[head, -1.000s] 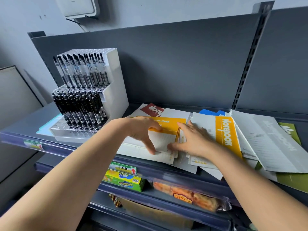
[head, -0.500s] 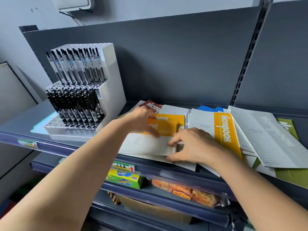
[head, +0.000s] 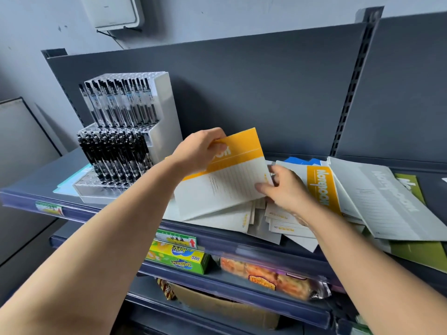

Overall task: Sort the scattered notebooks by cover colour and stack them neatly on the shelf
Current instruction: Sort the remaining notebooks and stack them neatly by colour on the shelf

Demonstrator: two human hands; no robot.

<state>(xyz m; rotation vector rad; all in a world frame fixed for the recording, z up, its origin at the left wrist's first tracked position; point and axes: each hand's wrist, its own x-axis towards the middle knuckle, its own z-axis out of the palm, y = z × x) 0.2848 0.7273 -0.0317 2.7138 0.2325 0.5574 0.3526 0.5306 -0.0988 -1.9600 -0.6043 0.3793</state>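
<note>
Left fingers: the left hand (head: 200, 151) curls over the top edge of the lifted yellow notebook (head: 229, 182) and grips it at the yellow band.
Right fingers: the right hand (head: 287, 192) pinches the same notebook's right edge, thumb in front and fingers behind.
Notebook's place: it is raised off the pile and tilted, its lower corner just above the loose notebooks on the shelf (head: 31, 187), beside the pen rack (head: 121, 141).
Pile beneath: pale covers lie fanned out, several overhanging the shelf's front rim.
Risk, sliding: dragging the lifted one across the fan would likely nudge the overhanging covers off the rim.
Risk, grip: a thin cover held only at two edges may bend or slip out.
Risk, rack: a swing to the left could knock the rack.
Count, yellow: two are plain, the lifted one and the flat yellow notebook (head: 319, 187); yellow-marked edges below suggest more, number unclear.
Count, grey: one grey notebook (head: 387, 204).
Count, green: a green notebook (head: 410, 182) lies under the grey; whether there is one or two cannot be told.
Count, blue: one blue corner (head: 302, 161) shows at the back.
Count, racks: one, with two tiers.
</note>
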